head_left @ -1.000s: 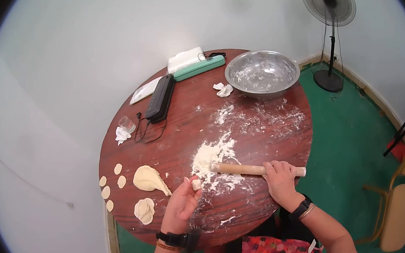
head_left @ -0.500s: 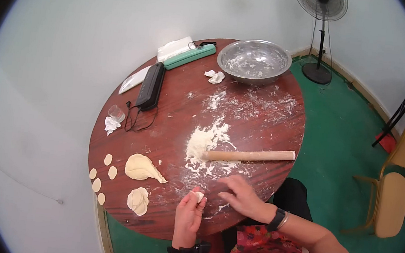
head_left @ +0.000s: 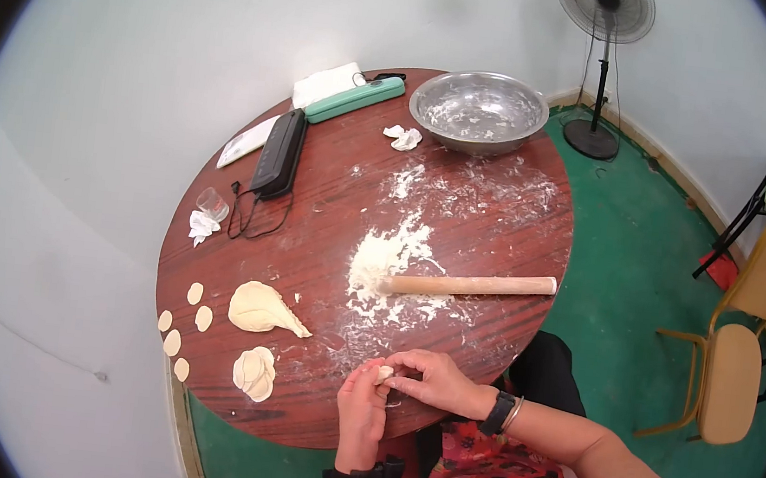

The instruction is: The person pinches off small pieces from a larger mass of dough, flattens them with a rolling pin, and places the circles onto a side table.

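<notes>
Near the front edge of the table, my left hand [head_left: 363, 404] is closed on a small piece of dough [head_left: 385, 374]. My right hand [head_left: 435, 381] meets it from the right, its thumb and fingers pinching the same piece. To the left lies a large lump of dough [head_left: 259, 308] with a tapering tail. Below that lump is a pile of flat dough rounds [head_left: 254, 375], overlapping one another. Several single dough rounds [head_left: 171, 342] lie spread along the left edge. A wooden rolling pin [head_left: 471, 287] rests beyond my hands, its left end in a heap of flour [head_left: 383, 256].
A metal basin [head_left: 479, 111] stands at the back of the round table [head_left: 324, 219]. A black appliance with a cord [head_left: 281, 155], a green appliance [head_left: 355, 99], a clear cup [head_left: 211, 203] and crumpled tissue [head_left: 203, 227] sit at the left. A chair [head_left: 730, 383] and fan [head_left: 591, 138] stand right.
My right hand has moved left and now meets my left hand at the small dough piece. Before, it was apart with fingers spread. The view has shifted slightly.
</notes>
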`<state>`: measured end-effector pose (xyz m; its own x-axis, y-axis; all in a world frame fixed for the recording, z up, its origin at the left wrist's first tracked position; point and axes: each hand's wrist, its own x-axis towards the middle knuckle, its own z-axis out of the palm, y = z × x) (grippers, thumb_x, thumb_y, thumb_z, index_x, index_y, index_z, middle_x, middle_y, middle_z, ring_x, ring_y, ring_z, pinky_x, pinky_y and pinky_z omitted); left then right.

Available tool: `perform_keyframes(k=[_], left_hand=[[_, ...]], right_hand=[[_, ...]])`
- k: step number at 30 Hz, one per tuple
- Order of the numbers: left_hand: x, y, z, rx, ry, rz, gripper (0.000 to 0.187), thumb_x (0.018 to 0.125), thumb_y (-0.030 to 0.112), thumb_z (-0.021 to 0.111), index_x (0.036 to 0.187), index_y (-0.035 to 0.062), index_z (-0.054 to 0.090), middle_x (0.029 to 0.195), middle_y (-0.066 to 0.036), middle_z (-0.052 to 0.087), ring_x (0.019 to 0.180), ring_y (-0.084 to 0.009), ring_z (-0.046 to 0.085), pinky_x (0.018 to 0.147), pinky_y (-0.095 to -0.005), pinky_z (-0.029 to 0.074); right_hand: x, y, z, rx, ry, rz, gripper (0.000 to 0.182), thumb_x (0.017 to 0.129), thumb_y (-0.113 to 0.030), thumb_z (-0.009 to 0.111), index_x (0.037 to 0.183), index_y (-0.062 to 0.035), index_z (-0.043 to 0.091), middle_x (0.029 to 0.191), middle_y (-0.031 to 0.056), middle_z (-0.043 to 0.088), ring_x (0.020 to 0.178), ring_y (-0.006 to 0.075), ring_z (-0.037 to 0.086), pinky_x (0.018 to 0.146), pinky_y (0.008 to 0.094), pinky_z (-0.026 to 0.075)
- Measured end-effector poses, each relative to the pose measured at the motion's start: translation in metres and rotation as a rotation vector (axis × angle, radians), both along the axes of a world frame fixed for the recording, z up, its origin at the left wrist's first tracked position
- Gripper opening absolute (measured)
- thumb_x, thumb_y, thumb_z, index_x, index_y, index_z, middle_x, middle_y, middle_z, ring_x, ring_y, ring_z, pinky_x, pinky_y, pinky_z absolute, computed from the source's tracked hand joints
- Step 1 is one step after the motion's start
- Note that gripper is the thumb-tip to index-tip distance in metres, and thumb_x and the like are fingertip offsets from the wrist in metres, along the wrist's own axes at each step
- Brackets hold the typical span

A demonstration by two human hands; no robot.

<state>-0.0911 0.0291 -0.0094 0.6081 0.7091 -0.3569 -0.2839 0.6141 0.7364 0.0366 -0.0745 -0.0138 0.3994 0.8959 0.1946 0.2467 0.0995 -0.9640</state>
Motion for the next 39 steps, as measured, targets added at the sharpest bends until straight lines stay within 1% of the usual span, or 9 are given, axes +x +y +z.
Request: perform_keyframes(k=[7,14,16,20,25,34,35,38,39], left_hand=[[-0.004,-0.004,-0.005,0.118,0.126,-0.096,0.02,0.09,-0.002,0.067,0.109,-0.0054,0.063,0.103,-0.01,0.067,0.092,-0.0176,0.067,0.083,-0.0294,0.058],[-0.007,-0.003,-0.01,0.089,0.119,-0.126,0.019,0.089,-0.002,0.068,0.107,-0.005,0.064,0.101,-0.011,0.068,0.09,-0.0189,0.068,0.081,-0.0303,0.057],[-0.007,-0.003,-0.011,0.096,0.117,-0.144,0.018,0.088,-0.002,0.069,0.106,-0.0048,0.065,0.099,-0.01,0.069,0.086,-0.0156,0.067,0.077,-0.0268,0.056],[-0.007,-0.005,-0.015,0.158,0.157,-0.158,0.017,0.085,-0.005,0.068,0.102,-0.0053,0.064,0.095,-0.011,0.069,0.081,-0.0169,0.067,0.073,-0.0279,0.056],[-0.006,-0.006,-0.018,0.213,0.175,-0.168,0.013,0.083,-0.006,0.067,0.095,-0.0047,0.066,0.087,-0.01,0.069,0.072,-0.0142,0.065,0.067,-0.0263,0.054],[-0.011,-0.007,-0.024,0.233,0.126,-0.195,0.014,0.08,-0.005,0.071,0.094,-0.0036,0.068,0.087,-0.007,0.07,0.071,-0.0111,0.064,0.065,-0.0232,0.052],[-0.011,-0.007,-0.022,0.216,0.135,-0.18,0.012,0.082,-0.007,0.067,0.092,-0.0027,0.066,0.082,-0.009,0.068,0.067,-0.0139,0.064,0.062,-0.0251,0.052],[-0.015,-0.005,-0.03,0.137,0.055,-0.141,0.014,0.081,-0.01,0.063,0.093,-0.0036,0.065,0.08,-0.009,0.067,0.066,-0.015,0.063,0.062,-0.0256,0.052],[-0.019,-0.004,-0.03,0.108,0.024,-0.143,0.015,0.083,-0.009,0.057,0.095,-0.0047,0.064,0.082,-0.01,0.066,0.068,-0.0158,0.063,0.063,-0.0261,0.052]], right_hand=[[0.006,-0.002,0.002,-0.013,-0.132,0.001,0.024,0.088,-0.015,0.069,0.109,-0.0047,0.068,0.093,0.0139,0.071,0.085,0.0236,0.07,0.075,0.0333,0.055],[0.011,-0.002,0.004,0.033,-0.328,0.027,0.02,0.083,-0.016,0.069,0.099,-0.0037,0.069,0.089,0.0155,0.069,0.082,0.0323,0.068,0.073,0.0377,0.055],[0.011,-0.002,0.007,0.004,-0.375,0.032,0.018,0.08,-0.016,0.069,0.092,-0.0034,0.068,0.083,0.0151,0.067,0.077,0.0339,0.067,0.07,0.039,0.054],[0.009,-0.003,0.012,0.002,-0.432,0.04,0.016,0.073,-0.015,0.068,0.07,-0.0019,0.058,0.07,0.0162,0.062,0.07,0.0391,0.062,0.065,0.0454,0.051],[0.01,-0.003,0.019,-0.032,-0.564,0.1,0.014,0.072,-0.015,0.064,0.07,-0.0017,0.06,0.071,0.0192,0.063,0.07,0.0401,0.063,0.066,0.0468,0.052],[0.028,0.009,0.045,-0.12,-0.76,0.321,0.015,0.072,-0.016,0.062,0.07,-0.0022,0.064,0.069,0.0212,0.063,0.069,0.0408,0.064,0.066,0.048,0.053],[0.03,0.013,0.049,-0.128,-0.754,0.333,0.015,0.072,-0.017,0.062,0.07,-0.0024,0.065,0.069,0.021,0.064,0.069,0.0404,0.064,0.066,0.0478,0.053],[0.041,0.027,0.059,-0.141,-0.805,0.29,0.014,0.073,-0.016,0.063,0.071,-0.0033,0.066,0.068,0.0196,0.063,0.067,0.0385,0.064,0.066,0.0468,0.053],[0.048,0.033,0.065,-0.15,-0.818,0.255,0.013,0.074,-0.016,0.064,0.072,-0.0034,0.066,0.068,0.0194,0.063,0.067,0.0383,0.064,0.066,0.0468,0.053]])
